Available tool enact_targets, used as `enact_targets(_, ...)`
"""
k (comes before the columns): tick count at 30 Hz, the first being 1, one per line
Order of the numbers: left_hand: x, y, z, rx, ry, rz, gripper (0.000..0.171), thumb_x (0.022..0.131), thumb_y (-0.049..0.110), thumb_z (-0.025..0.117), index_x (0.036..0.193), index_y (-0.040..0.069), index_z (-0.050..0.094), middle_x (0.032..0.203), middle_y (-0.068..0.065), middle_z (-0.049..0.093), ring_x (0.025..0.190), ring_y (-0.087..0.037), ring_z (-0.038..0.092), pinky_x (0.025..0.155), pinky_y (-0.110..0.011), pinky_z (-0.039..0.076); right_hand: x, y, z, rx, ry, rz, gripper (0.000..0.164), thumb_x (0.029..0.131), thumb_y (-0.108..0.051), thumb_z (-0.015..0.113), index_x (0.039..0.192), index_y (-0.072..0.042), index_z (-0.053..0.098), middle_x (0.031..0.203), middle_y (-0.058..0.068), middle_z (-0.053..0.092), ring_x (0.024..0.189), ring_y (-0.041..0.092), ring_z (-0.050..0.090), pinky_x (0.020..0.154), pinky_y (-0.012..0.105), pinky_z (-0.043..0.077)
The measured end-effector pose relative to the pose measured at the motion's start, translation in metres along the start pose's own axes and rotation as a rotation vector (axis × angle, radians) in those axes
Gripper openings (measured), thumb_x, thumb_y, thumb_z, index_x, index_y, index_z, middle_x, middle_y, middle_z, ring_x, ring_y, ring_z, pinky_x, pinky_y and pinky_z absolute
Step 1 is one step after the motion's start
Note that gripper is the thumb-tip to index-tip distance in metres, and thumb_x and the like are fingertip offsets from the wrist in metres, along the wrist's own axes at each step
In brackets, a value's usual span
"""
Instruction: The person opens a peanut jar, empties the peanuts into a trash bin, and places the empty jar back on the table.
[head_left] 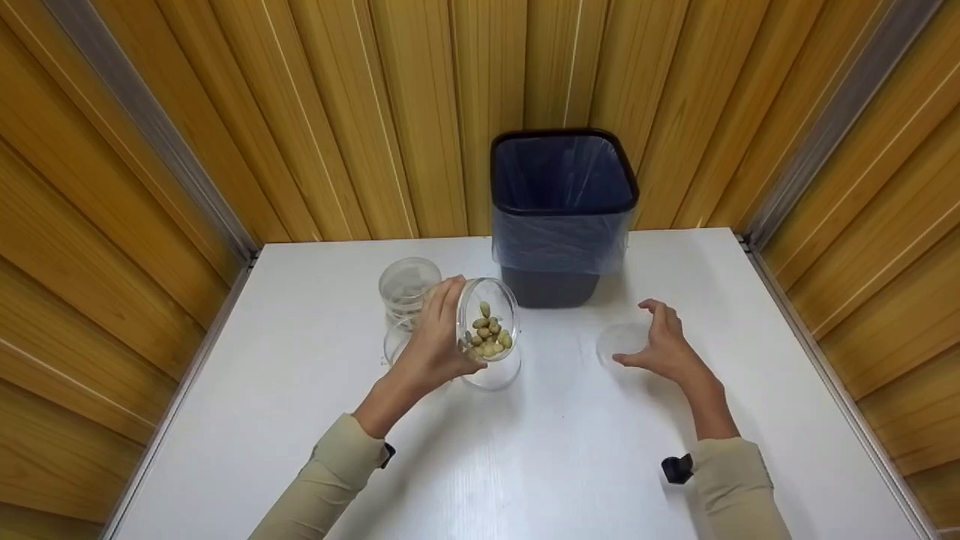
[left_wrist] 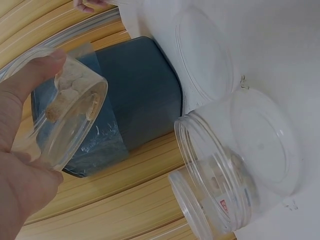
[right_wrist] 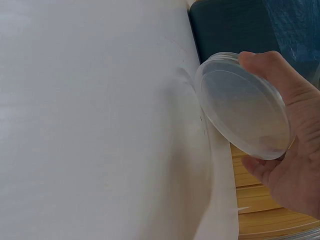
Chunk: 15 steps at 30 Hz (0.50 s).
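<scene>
Clear plastic fills both grips. At the centre of the head view, the left hand (head_left: 433, 341) clasps a jar (head_left: 501, 298) by its side, tipped so that its mouth faces the camera. Small oval pieces (head_left: 489, 337), greenish tan, lie gathered at the low side inside it.

Right of centre, the right hand (head_left: 666, 349) holds a round, see-through lid (head_left: 621, 343) between thumb and fingers. In the right wrist view this lid is tilted, at the right of the frame, with the fingers at its edge.

Just below the tipped jar in the head view, partly hidden behind it, a clear disc (head_left: 495, 382) rests on the white table (head_left: 525, 465). Behind the left hand are two more clear containers. In the left wrist view they show at lower right: a wide jar (left_wrist: 237, 137), and beside it a capped tub (left_wrist: 192, 205). A small red mark shows through the plastic there; its print is too blurred to read.

Farther out, at upper centre of the head view, a dark bin (head_left: 566, 210) stands at the back of the table, a filmy bag (head_left: 559, 244) folded over its rim. Light tan sleeves (head_left: 337, 457) come in from the bottom edge. Wood-patterned panels (head_left: 420, 112) rise across the top and both sides.
</scene>
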<state>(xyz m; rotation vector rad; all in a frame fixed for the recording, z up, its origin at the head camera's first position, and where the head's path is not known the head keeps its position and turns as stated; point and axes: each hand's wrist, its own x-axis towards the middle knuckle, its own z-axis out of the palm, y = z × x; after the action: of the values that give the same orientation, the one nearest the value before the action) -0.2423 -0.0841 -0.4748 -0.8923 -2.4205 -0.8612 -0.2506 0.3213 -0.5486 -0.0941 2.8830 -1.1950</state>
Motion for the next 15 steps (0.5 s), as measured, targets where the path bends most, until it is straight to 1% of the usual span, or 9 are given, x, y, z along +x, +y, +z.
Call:
enact_targets(2, -0.001, 0.000, 0.001, -0.003, -0.001, 0.004, 0.129, 0.047, 0.022, 0.103, 0.152, -0.002, 0.031, 0.148, -0.021, 0.040, 0.140, -0.035, 0.036, 0.116, -0.049, 0.036, -0.001, 0.002, 0.001, -0.037, -0.032, 0.027, 0.109, 0.073, -0.027, 0.091, 0.149, -0.002, 0.015, 0.147, 0.036, 0.021, 0.137, 0.052, 0.023, 0.108, 0.068, 0.034)
enact_targets(5, -0.002, 0.000, 0.002, -0.003, -0.006, 0.015, 0.129, 0.048, 0.023, 0.103, 0.151, -0.003, 0.031, 0.148, -0.021, 0.040, 0.140, -0.035, 0.036, 0.116, -0.048, 0.037, -0.003, 0.006, 0.005, -0.067, -0.080, 0.070, 0.117, 0.072, -0.023, 0.091, 0.153, 0.000, 0.010, 0.148, 0.039, 0.022, 0.137, 0.057, 0.023, 0.109, 0.070, 0.032)
enact_targets(8, -0.002, -0.001, 0.002, 0.007, -0.005, 0.019, 0.128, 0.048, 0.023, 0.102, 0.151, -0.004, 0.032, 0.148, -0.022, 0.040, 0.140, -0.036, 0.036, 0.116, -0.048, 0.038, -0.005, 0.009, 0.009, -0.097, -0.110, 0.102, 0.119, 0.070, -0.020, 0.091, 0.154, 0.002, 0.009, 0.147, 0.042, 0.023, 0.136, 0.062, 0.024, 0.109, 0.072, 0.031)
enact_targets(12, -0.002, -0.002, 0.002, 0.023, 0.005, 0.016, 0.128, 0.047, 0.023, 0.102, 0.151, -0.003, 0.032, 0.148, -0.021, 0.040, 0.140, -0.035, 0.037, 0.117, -0.048, 0.036, -0.007, 0.010, 0.013, -0.150, -0.117, 0.114, 0.119, 0.069, -0.020, 0.093, 0.154, 0.004, 0.014, 0.144, 0.043, 0.025, 0.133, 0.062, 0.026, 0.106, 0.072, 0.034)
enact_targets(15, -0.003, -0.003, 0.002, 0.017, 0.005, 0.014, 0.128, 0.047, 0.023, 0.103, 0.151, -0.002, 0.031, 0.149, -0.021, 0.040, 0.140, -0.036, 0.036, 0.116, -0.048, 0.037, -0.007, 0.009, 0.013, -0.173, -0.121, 0.112, 0.120, 0.070, -0.022, 0.093, 0.155, 0.004, 0.014, 0.144, 0.043, 0.026, 0.132, 0.059, 0.027, 0.106, 0.072, 0.035)
